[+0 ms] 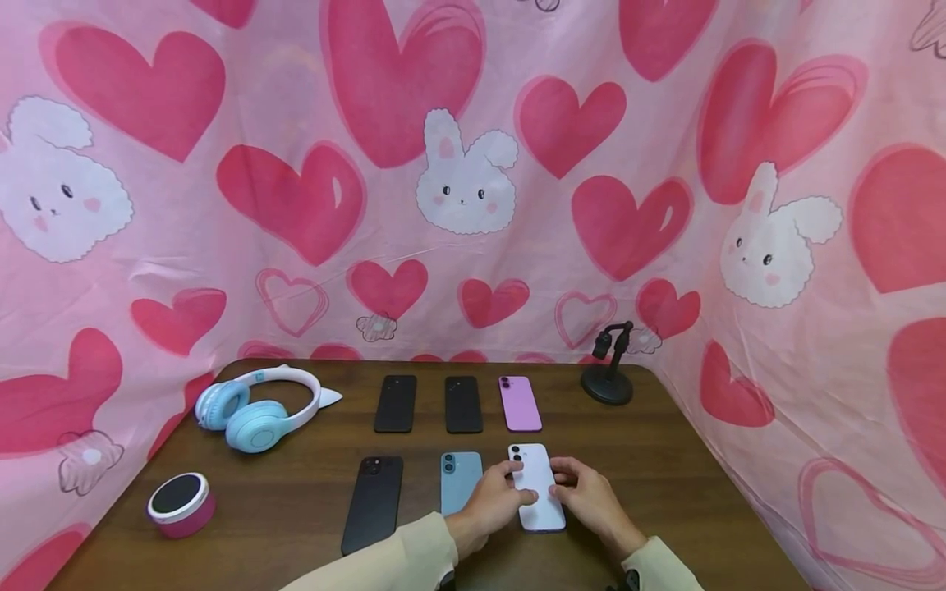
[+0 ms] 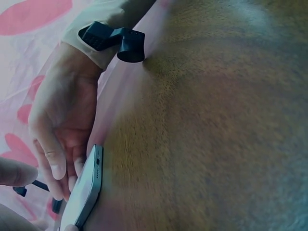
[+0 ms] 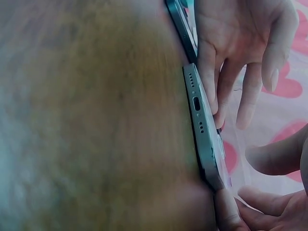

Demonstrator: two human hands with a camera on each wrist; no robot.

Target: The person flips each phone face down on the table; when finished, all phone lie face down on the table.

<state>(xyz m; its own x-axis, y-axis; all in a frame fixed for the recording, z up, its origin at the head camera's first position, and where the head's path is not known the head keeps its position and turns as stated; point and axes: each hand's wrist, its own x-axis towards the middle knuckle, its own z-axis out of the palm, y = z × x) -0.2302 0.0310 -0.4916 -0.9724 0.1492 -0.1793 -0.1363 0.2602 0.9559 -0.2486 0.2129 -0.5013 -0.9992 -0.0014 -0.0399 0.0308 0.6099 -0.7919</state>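
Observation:
A white smartphone (image 1: 543, 513) lies back up on the wooden table, its two camera lenses at the far end. Along its left edge is my left hand (image 1: 491, 499), fingers at the side and thumb over the back. My right hand (image 1: 594, 501) is at the opposite edge. The right wrist view shows the phone's charging-port end (image 3: 198, 108) flat on the tabletop, with a right fingertip (image 3: 226, 207) touching its corner and both thumbs raised apart from it. Just left lies a light blue smartphone (image 1: 458, 480), partly covered by my left hand.
A black phone (image 1: 373, 505) lies front left. Behind are two more black phones (image 1: 396, 404) (image 1: 462, 405) and a pink-purple phone (image 1: 521, 404). Blue-and-white headphones (image 1: 257, 427) and a round pink speaker (image 1: 194, 521) sit left; a black stand (image 1: 608, 386) is back right.

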